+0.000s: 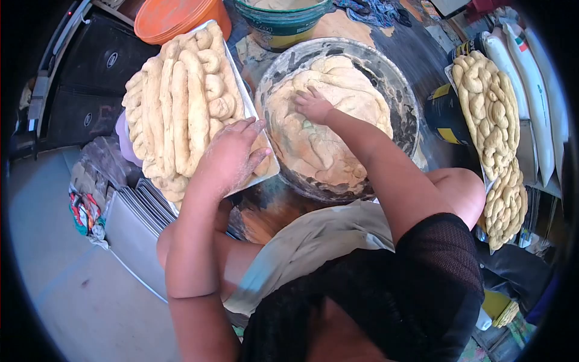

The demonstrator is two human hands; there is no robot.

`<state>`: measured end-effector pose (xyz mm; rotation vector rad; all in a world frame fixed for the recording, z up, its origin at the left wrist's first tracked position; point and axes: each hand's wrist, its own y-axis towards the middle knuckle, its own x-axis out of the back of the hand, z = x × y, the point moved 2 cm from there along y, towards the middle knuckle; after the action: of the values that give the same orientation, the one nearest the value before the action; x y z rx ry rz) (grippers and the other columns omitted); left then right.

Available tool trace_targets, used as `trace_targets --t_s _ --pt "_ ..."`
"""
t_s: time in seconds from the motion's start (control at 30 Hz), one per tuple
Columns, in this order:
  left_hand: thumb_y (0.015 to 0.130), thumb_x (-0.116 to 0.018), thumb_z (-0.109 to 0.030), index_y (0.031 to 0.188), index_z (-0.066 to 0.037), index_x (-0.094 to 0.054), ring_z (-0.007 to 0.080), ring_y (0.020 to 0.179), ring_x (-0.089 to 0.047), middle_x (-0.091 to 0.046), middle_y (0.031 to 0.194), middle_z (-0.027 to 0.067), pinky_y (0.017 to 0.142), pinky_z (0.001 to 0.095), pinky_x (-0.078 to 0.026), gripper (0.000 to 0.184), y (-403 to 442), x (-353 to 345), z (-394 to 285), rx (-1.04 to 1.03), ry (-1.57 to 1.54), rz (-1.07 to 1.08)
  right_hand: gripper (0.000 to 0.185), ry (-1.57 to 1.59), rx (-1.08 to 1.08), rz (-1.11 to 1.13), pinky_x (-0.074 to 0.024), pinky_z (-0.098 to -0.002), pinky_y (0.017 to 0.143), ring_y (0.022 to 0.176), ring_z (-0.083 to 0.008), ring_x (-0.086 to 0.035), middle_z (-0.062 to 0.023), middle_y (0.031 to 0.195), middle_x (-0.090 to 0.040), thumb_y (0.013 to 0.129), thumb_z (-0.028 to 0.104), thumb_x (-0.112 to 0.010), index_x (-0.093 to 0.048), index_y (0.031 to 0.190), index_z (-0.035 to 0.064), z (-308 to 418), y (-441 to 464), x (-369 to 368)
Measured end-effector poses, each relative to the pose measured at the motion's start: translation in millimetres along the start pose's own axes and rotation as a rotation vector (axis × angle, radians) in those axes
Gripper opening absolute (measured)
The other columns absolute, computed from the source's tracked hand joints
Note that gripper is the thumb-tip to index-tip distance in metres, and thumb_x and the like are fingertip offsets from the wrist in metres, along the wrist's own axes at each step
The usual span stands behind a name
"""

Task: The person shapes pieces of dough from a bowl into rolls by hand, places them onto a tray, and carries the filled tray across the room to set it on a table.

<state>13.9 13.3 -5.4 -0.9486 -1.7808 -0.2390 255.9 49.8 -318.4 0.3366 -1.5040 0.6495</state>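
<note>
My left hand (232, 154), dusted with flour, rests at the right edge of a white tray (265, 169) piled with shaped dough. Its fingers are stretched out over the dough pieces, and the thumb stands apart. Long dough ropes (179, 111) lie side by side on that tray, with knotted dough pieces (220, 102) along the right. My right hand (313, 105) lies open, fingers spread, on a large mass of soft dough (338, 130). The dough fills most of a round metal basin (404, 90) whose inner wall is smeared with residue.
Behind the basin stand a green tub (283, 27) and an orange bucket (181, 21). At the right, braided dough (491, 114) lies on trays near a dark bucket (446, 114) and white sacks (531, 78). Stacked metal trays (136, 223) lean at the left.
</note>
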Motion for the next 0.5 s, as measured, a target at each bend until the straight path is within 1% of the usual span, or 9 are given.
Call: trace_targets --t_s 0.07,0.1,0.17,0.2,0.3,0.33,0.43,0.5 --pt "0.085 -0.061 -0.025 0.129 -0.005 -0.047 0.0363 0.115 -0.049 -0.05 0.128 0.0198 0.1 0.0403 -0.038 0.05 -1 -6 -6 -0.022 -0.029 0.011 0.04 0.054 0.147 0.136 -0.0326 -0.0437 0.104 0.117 -0.0256 -0.051 -0.0149 0.115 -0.06 0.073 0.03 -0.064 -0.06 0.108 0.0113 -3 -14 1" --pt "0.085 -0.061 -0.025 0.129 -0.005 -0.047 0.0364 0.114 -0.049 -0.051 0.127 0.0199 0.1 0.0405 -0.038 0.05 -3 6 5 -0.017 0.006 -0.002 0.041 0.212 0.034 0.114 -0.0363 -0.0426 0.1 0.112 -0.0275 -0.054 -0.0157 0.111 -0.062 0.072 0.029 -0.064 -0.06 0.108 0.01 -1 16 24" --pt "0.085 -0.06 -0.024 0.128 -0.005 -0.048 0.0366 0.113 -0.05 -0.052 0.125 0.0203 0.099 0.0408 -0.039 0.049 -3 3 2 -0.038 -0.03 -0.017 0.043 0.52 -0.212 0.178 -0.0439 -0.0405 0.091 0.103 -0.0315 -0.059 -0.0175 0.102 -0.064 0.07 0.026 -0.063 -0.059 0.109 0.0075 -7 4 73" --pt "0.085 -0.06 -0.024 0.128 -0.005 -0.048 0.0366 0.113 -0.05 -0.052 0.125 0.0201 0.098 0.0408 -0.039 0.049 -4 2 1 -0.04 -0.027 -0.016 0.045 0.67 -0.217 0.105 -0.0468 -0.04 0.082 0.096 -0.0342 -0.06 -0.0192 0.097 -0.064 0.068 0.025 -0.062 -0.058 0.108 0.0053 -16 0 77" --pt "0.085 -0.06 -0.024 0.128 -0.004 -0.048 0.0366 0.112 -0.051 -0.053 0.124 0.0195 0.098 0.0409 -0.04 0.049 -6 3 1 -0.043 -0.003 -0.022 0.04 0.789 -0.154 0.106 -0.0462 -0.0373 0.081 0.089 -0.0306 -0.06 -0.0176 0.093 -0.064 0.068 0.025 -0.063 -0.059 0.102 0.0046 -13 -14 127" --pt "0.085 -0.06 -0.024 0.128 -0.004 -0.048 0.0366 0.112 -0.051 -0.053 0.124 0.0192 0.098 0.0409 -0.04 0.049 -7 3 0 -0.046 -0.003 -0.016 0.033 0.85 -0.114 0.132 -0.0458 -0.0351 0.078 0.083 -0.0258 -0.058 -0.0144 0.088 -0.062 0.069 0.021 -0.063 -0.057 0.097 0.0031 -7 -24 152" --pt "0.085 -0.06 -0.024 0.128 -0.004 -0.048 0.0368 0.111 -0.052 -0.053 0.124 0.0186 0.098 0.0409 -0.04 0.049 -10 2 -3 -0.057 -0.012 -0.017 0.027 0.934 0.044 -0.033 -0.0455 -0.0341 0.078 0.082 -0.0217 -0.057 -0.0109 0.087 -0.059 0.071 0.015 -0.062 -0.057 0.095 0.0029 -20 -51 188" --pt "0.085 -0.06 -0.024 0.128 -0.004 -0.048 0.0369 0.11 -0.052 -0.053 0.124 0.0185 0.098 0.041 -0.04 0.049 -12 0 -5 -0.061 -0.025 -0.015 0.024 1.229 -0.192 -0.198 -0.0455 -0.0336 0.079 0.083 -0.0192 -0.056 -0.0083 0.089 -0.058 0.071 0.012 -0.062 -0.058 0.094 0.0038 -39 -64 193"
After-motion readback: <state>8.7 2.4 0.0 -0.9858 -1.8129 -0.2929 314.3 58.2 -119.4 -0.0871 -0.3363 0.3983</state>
